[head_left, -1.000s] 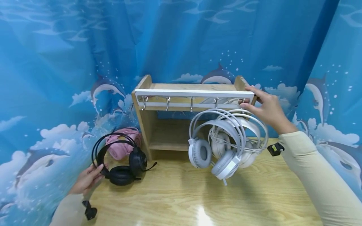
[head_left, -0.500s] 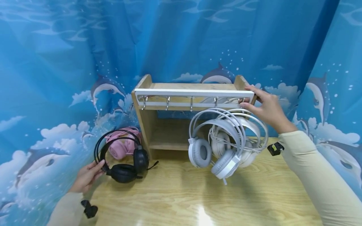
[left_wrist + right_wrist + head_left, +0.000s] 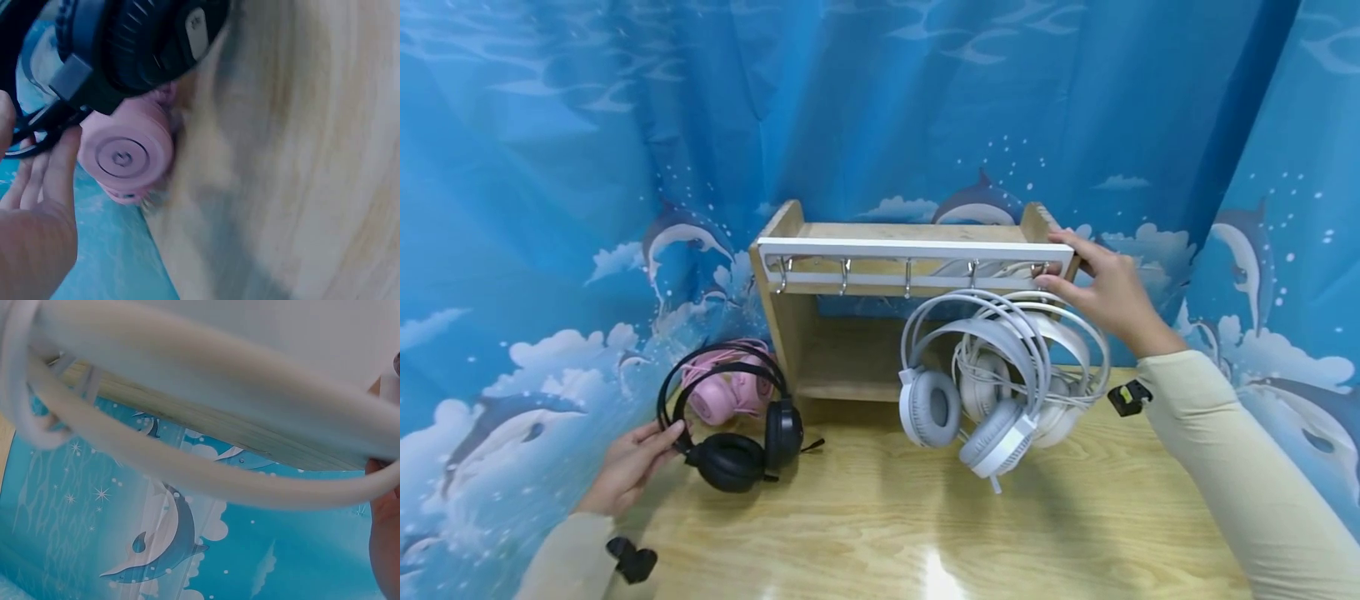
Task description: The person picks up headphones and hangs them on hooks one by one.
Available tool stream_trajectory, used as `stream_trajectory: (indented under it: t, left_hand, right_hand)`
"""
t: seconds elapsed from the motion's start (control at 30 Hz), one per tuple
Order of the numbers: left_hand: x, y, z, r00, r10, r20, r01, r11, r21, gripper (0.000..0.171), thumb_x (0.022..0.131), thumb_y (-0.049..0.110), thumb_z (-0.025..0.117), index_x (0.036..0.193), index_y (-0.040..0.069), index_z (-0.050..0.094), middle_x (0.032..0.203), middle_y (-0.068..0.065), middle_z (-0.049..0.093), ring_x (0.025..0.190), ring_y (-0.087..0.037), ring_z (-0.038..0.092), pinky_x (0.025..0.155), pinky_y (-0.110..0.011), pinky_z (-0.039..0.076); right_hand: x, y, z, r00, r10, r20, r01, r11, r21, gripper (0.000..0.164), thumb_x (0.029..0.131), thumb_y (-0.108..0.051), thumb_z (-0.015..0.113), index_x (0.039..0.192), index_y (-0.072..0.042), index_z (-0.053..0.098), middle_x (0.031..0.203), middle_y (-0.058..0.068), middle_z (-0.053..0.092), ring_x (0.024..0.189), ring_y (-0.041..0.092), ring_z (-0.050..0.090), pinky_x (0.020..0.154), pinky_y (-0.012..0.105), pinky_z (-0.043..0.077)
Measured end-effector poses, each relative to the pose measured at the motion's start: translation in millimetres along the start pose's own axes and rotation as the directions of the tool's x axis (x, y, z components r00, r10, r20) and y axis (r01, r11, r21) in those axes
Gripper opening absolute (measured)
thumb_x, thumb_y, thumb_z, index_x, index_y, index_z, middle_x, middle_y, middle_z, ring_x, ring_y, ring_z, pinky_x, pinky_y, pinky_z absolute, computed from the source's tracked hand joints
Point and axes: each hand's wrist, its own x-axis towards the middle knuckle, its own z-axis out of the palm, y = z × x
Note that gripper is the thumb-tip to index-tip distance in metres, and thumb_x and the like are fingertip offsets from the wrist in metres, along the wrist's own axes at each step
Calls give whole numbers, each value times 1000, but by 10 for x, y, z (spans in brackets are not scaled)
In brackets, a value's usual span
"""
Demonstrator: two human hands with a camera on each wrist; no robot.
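At the left, my left hand (image 3: 628, 467) grips a black headset (image 3: 730, 462) by its band, close to one ear cup. The headset's microphone boom points right. Behind it lies a pink headset (image 3: 715, 398), partly covered; the left wrist view shows its round ear cup (image 3: 125, 156). My right hand (image 3: 1108, 283) holds the right end of a white hook rail (image 3: 910, 247), thumb in front and fingers over the top. Below that hand hang a white headset (image 3: 1003, 446) and, behind it, another white headset (image 3: 1063, 333) with its cable wrapped around. Their bands cross close before the right wrist camera.
The rail runs along the front of a wooden shelf unit (image 3: 786, 333). Several metal hooks line it; the left hooks (image 3: 845, 275) carry nothing. A wood-grain table (image 3: 865, 517) spreads in front, and a blue dolphin-print curtain (image 3: 880, 108) hangs behind and at the sides.
The black headset has shifted slightly right and turned a little in my left hand. My right hand and the hanging white headsets stay where they were.
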Motion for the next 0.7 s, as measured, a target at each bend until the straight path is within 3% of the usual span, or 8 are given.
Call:
stream_trajectory:
  t: [0.13,0.3,0.37,0.43,0.53,0.63,0.7]
  left_hand:
    - [-60,75,59,1000,10,-18,-9,1000,15,11,92,13,64,100,20,62,89,7,73,88,-6,69,81,-22,56]
    - [-141,181,125,998,20,-67,-12,993,113,18,90,15,68,105,16,59,86,10,72,86,-6,69,79,-20,56]
    - [-165,228,157,996,10,-86,6,982,190,38,88,19,70,121,7,55,85,12,71,84,-4,69,77,-19,56]
    - [-187,270,190,995,-4,-102,33,961,274,63,87,22,71,136,-4,42,88,13,69,82,-1,67,78,-19,56]
    - [-229,320,248,993,-21,-113,64,916,395,83,87,28,71,144,-12,26,109,-10,67,80,3,65,81,-22,56]
    - [-273,371,324,994,-32,-105,78,875,478,84,88,33,69,144,-12,26,136,-33,45,81,7,61,85,-25,55]
    - [-297,402,384,996,-33,-87,72,865,496,82,89,34,68,144,-12,27,144,-36,32,83,8,59,87,-26,55]
  right_hand:
    - [-3,15,5,1000,-6,-13,6,1000,-17,60,86,-27,73,140,-14,50,92,10,66,57,14,43,47,27,31]
    - [-11,25,14,1000,-16,-18,16,1000,-14,60,86,-27,73,140,-13,50,94,10,66,60,15,45,48,27,31]
    - [-14,27,15,1000,-14,-20,14,1000,-15,61,86,-28,73,140,-14,49,92,9,65,59,15,45,48,27,31]
    - [-17,27,16,1000,-13,-22,13,1000,-16,61,86,-28,73,141,-14,49,89,8,65,57,16,42,47,27,30]
    - [-17,27,20,1000,-18,-24,17,1000,-17,62,86,-28,73,141,-14,48,85,8,63,55,16,39,47,27,30]
    - [-19,27,23,999,-19,-26,19,1000,-12,62,87,-27,72,142,-15,47,85,8,63,55,16,39,46,27,29]
    - [-20,26,23,999,-19,-26,19,1000,-8,62,87,-26,72,143,-15,47,85,8,62,56,17,40,47,27,29]
